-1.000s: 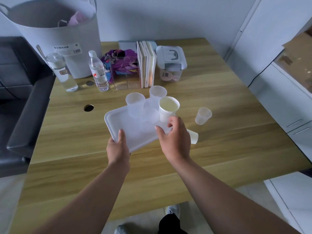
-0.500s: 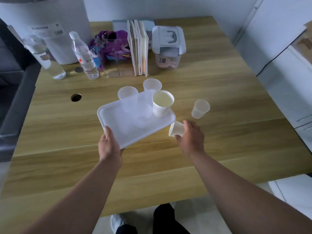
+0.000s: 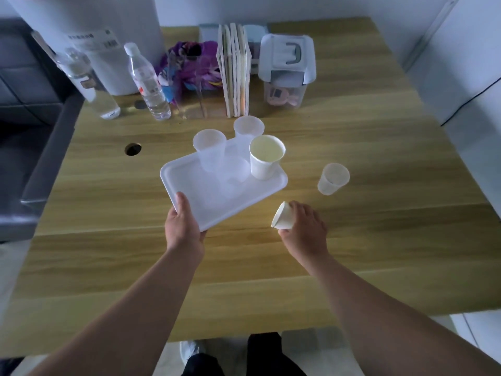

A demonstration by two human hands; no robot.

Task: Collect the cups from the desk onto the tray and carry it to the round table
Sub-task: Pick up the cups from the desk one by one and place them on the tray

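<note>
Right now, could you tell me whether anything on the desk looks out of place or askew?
Nothing is spilled. The small paper cup in the right hand is tipped on its side, and one translucent cup stands alone on the desk, off the tray.

You stood at a wooden desk (image 3: 366, 147) with pale, streaked grain and a round cable hole (image 3: 132, 149) toward its left side. A plain white wall (image 3: 284, 6) closed the far side. On your right ran white cabinets (image 3: 471, 77), a dark seam curving across their fronts. To the left sat a dark grey sofa (image 3: 29, 137), its arm just beside the desk edge. Pale floor (image 3: 311, 348) showed beneath the near edge. The light was soft and even.
</note>
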